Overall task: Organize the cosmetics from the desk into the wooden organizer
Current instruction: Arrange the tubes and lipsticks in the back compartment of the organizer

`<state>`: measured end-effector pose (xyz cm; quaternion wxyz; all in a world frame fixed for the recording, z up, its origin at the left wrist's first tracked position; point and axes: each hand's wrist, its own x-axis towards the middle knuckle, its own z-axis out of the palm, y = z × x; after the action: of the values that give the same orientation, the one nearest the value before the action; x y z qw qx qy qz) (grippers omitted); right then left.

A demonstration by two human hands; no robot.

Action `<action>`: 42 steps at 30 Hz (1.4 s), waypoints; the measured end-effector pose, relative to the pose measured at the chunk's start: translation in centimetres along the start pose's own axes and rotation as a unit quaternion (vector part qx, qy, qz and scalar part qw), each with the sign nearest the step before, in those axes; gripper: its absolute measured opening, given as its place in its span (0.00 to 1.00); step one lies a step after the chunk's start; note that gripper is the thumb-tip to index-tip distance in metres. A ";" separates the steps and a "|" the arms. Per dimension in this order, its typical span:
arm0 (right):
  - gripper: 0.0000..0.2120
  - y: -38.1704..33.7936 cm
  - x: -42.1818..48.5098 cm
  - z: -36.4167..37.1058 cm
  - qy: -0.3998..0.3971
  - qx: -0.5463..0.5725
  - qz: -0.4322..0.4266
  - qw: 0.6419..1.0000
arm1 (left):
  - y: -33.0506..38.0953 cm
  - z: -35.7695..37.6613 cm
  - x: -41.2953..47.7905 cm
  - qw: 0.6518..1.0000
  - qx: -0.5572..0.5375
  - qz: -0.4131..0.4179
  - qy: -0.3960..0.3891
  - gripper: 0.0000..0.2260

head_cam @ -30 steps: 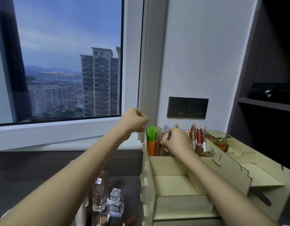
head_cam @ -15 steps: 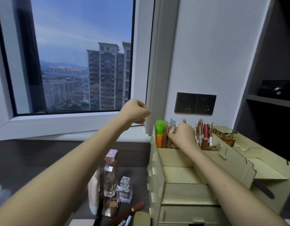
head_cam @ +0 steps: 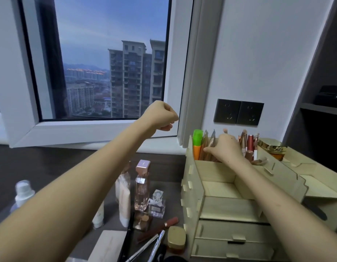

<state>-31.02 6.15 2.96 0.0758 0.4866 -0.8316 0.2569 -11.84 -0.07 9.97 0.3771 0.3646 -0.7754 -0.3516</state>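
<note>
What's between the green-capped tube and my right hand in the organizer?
Two upright sachets stand between the tube and the right hand, as the head view shows.

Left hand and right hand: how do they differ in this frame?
The left hand is raised above the desk, curled in a fist, holding nothing visible; the right hand is low, at the back compartment of the wooden organizer. The left hand touches nothing; the right hand's fingers reach among the packets standing there. Both are bare.
</note>
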 end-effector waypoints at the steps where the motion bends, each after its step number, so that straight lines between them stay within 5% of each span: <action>1: 0.20 -0.3 -0.6 -0.4 0.016 -0.021 -0.013 1.000 | 0.0 -0.4 -0.4 1.000 0.003 0.001 0.002 0.05; 6: 0.11 -3.9 -6.5 -2.5 0.145 0.011 -0.111 0.983 | -1.2 -2.8 -3.8 0.999 0.013 0.005 0.029 0.06; 9: 0.08 -6.8 -12.0 -1.7 0.044 0.135 -0.155 0.978 | -3.5 -4.0 -7.6 0.999 0.031 -0.001 0.044 0.07; 13: 0.13 -9.5 -15.7 4.6 -0.156 0.150 -0.148 0.965 | -7.6 -5.5 -13.4 0.990 0.126 -0.005 0.068 0.06; 20: 0.17 -13.3 -15.4 12.3 -0.169 0.154 -0.087 0.970 | -13.1 -8.0 -18.0 0.962 0.207 -0.026 0.178 0.06; 23: 0.09 -14.0 -15.3 13.8 -0.144 0.142 -0.080 0.976 | -14.9 -8.0 -17.4 0.954 0.248 -0.018 0.169 0.05; 33: 0.14 -11.9 -15.6 10.3 -0.042 0.256 -0.080 0.963 | -16.7 -6.5 -12.9 0.912 0.397 -0.088 0.048 0.08; 38: 0.05 -8.9 -16.8 2.9 -0.001 0.352 -0.083 0.932 | -16.3 -6.7 -13.0 0.920 0.375 -0.098 0.054 0.09; 42: 0.07 -5.2 -16.5 -4.0 0.125 0.381 -0.078 0.913 | -12.8 -7.5 -13.7 0.926 0.361 -0.030 0.109 0.08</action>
<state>-18.64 18.84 2.01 0.0083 0.5053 -0.6142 0.6062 4.45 3.12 -1.51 0.2915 0.5354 -0.7925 -0.0167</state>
